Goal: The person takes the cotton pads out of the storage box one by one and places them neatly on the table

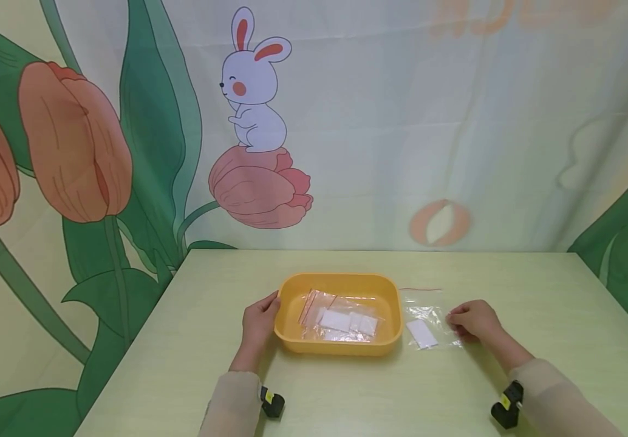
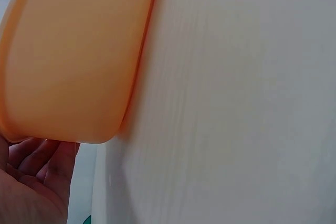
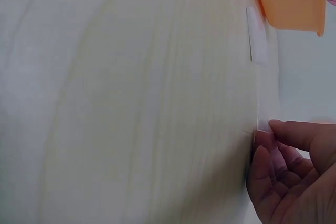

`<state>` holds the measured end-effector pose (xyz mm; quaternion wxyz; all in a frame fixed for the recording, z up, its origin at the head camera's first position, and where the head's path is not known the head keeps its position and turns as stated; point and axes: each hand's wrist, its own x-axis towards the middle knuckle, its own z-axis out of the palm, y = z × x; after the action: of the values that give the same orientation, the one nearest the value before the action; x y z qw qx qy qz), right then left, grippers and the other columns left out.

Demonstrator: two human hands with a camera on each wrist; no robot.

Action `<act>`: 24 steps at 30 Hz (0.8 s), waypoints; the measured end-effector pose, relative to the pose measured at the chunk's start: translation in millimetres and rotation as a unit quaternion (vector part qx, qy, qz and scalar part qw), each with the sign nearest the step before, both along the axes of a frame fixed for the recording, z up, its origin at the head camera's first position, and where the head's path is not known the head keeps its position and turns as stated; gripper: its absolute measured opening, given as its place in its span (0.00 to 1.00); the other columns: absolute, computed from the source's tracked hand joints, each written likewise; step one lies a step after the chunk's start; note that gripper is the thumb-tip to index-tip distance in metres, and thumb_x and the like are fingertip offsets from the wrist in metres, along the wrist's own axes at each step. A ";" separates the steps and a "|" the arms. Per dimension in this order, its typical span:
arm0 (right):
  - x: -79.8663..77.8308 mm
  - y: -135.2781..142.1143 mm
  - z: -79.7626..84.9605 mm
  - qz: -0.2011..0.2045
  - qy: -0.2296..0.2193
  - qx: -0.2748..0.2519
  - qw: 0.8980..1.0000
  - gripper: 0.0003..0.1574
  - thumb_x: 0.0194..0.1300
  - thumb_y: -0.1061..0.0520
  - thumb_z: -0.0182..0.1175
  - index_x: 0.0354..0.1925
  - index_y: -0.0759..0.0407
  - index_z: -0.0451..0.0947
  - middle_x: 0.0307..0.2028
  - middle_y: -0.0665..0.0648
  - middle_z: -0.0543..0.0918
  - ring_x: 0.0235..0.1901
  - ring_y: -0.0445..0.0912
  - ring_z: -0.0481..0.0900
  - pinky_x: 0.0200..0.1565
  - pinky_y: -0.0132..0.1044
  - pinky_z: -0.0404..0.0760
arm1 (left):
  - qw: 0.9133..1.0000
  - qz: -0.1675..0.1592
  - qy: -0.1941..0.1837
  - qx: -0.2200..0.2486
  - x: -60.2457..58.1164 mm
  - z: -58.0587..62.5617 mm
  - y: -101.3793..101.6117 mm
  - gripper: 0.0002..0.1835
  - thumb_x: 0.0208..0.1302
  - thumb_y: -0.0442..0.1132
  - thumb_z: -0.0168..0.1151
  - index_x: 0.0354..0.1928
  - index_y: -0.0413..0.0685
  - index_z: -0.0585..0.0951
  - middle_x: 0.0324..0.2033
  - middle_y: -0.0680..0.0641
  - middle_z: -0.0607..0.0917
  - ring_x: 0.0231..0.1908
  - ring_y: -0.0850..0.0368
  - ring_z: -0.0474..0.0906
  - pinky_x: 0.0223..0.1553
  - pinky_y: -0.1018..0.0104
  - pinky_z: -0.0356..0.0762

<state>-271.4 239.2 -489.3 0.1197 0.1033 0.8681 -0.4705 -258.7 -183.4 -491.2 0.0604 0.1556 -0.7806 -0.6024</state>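
Note:
A yellow plastic basin stands on the table, holding several clear zip bags with white pieces inside. My left hand grips its left end by the rim; in the left wrist view, the curled fingers are against the basin's end. To the right of the basin, a clear zip bag with a red seal line lies flat, a white rectangular piece inside it. My right hand pinches this bag's right edge, and the right wrist view shows thumb and fingers on the plastic.
The pale wood-grain table extends around the basin on every side. Behind it hangs a curtain printed with tulips and a rabbit. A small black device sits at the left wrist, another at the right.

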 end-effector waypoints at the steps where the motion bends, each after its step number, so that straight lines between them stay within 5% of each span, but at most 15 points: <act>1: 0.3 -0.8 0.6 0.003 0.003 0.012 1.000 0.15 0.70 0.61 0.61 0.46 0.76 0.80 0.22 0.51 0.81 0.22 0.40 0.77 0.24 0.31 0.82 | 1.000 -0.002 0.002 -0.002 0.0 -0.7 -0.3 0.20 0.78 0.38 0.53 0.65 0.38 0.78 0.67 0.37 0.78 0.71 0.40 0.72 0.70 0.49 0.75; 24: -1.6 0.4 -5.9 0.035 0.050 0.085 0.995 0.11 0.66 0.59 0.64 0.35 0.69 0.82 0.18 0.50 0.77 0.18 0.41 0.73 0.22 0.32 0.78 | 1.000 -0.001 0.003 0.003 -0.2 0.7 0.3 0.20 0.78 0.39 0.53 0.65 0.38 0.78 0.66 0.37 0.78 0.71 0.40 0.72 0.70 0.49 0.76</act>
<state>-273.0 239.7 -495.2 0.0839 0.0589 0.9129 -0.3952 -258.8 -183.1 -490.5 0.0620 0.1530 -0.7785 -0.6056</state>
